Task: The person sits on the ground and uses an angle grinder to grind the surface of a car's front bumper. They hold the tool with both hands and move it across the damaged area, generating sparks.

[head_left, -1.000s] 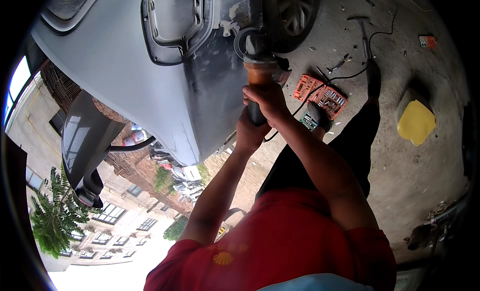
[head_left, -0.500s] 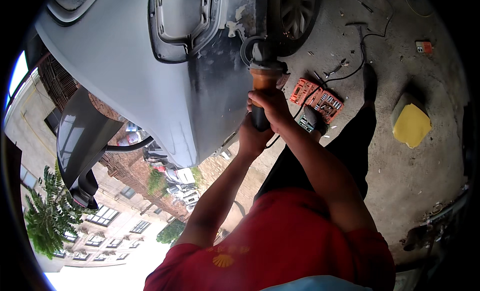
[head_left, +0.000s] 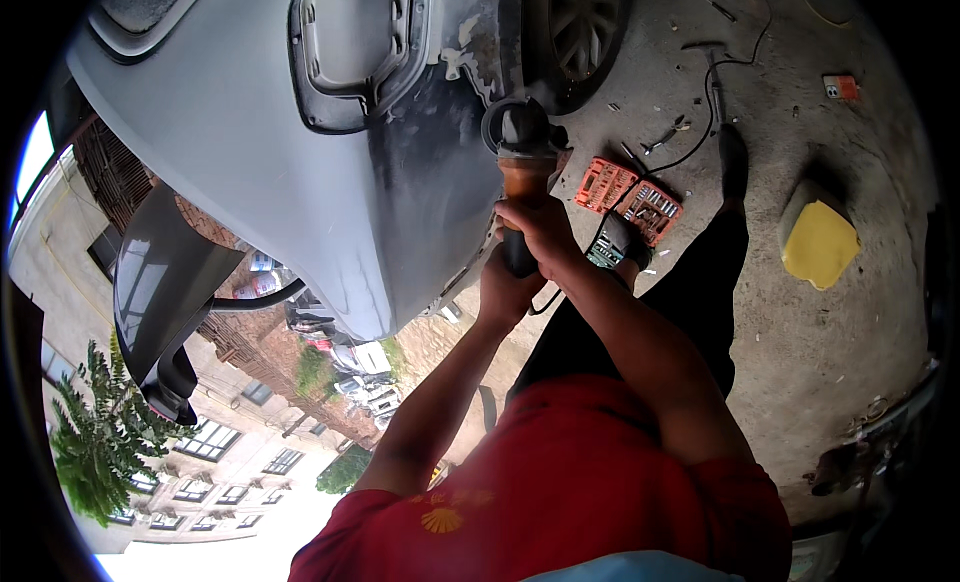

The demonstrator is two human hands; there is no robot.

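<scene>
An angle grinder [head_left: 526, 178] with an orange-brown body and a dark guard is gripped in both hands. My right hand [head_left: 543, 230] wraps round its middle, and my left hand [head_left: 508, 285] holds the dark rear handle below. The grinder's head is at the dark, worn lower part of a grey car body panel [head_left: 435, 172], close to the wheel [head_left: 580, 37]. Whether the disc touches the panel cannot be made out. Above and left of the grinder is an open filler recess [head_left: 362, 37]. A black power cord [head_left: 690, 154] trails away to the right.
An open orange tool case [head_left: 650, 214] with sockets lies by my foot, with a green tray [head_left: 605, 250] beside it. Loose tools are scattered on the concrete floor. A yellow-topped container [head_left: 820, 244] stands to the right, and a small red-and-white box [head_left: 841, 87] lies farther off.
The grinder and both hands have shifted slightly toward me along the panel. My grip on the grinder looks the same, and the view has tilted a little.
</scene>
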